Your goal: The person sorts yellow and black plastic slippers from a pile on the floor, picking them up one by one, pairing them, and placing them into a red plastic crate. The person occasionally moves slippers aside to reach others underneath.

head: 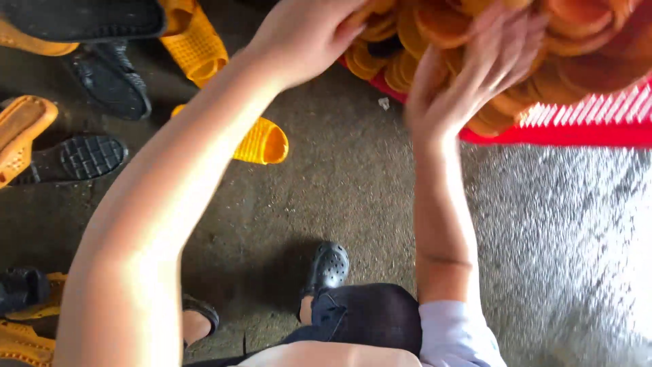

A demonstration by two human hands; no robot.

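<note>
Far left, floor: black moulded soles [92, 158] and tan soles [20, 132] lying scattered, tread up, well apart from both hands.
Upper left: yellow mesh shoe pieces [261, 141] on the dark floor [339, 177], one just below the left forearm, not touching it as far as can be told.
Left hand [305, 34]: raised at the top edge, fingers curled closed at the rim of the orange heap; grip seems shut on an orange piece, though motion blur hides exactly what is pinched.
Orange pieces [441, 27]: flat, rounded, stacked and overlapping in a heap; lying ahead of and between both hands, spreading rightward; long axis of any single piece too blurred to tell.
Right hand [475, 68]: fingers spread, palm toward the heap, pressed against or among the pieces; grip open, nothing clearly clasped.
Nearer hand: both at the heap; right hand deeper into it, left at its near left edge.
Red crate [591, 119]: slatted rim under the heap, right of the right wrist.
In the way: nothing between hands and heap.
Below: black clog [327, 266] on own foot, dark trouser knee, pale sleeve at the right elbow.
</note>
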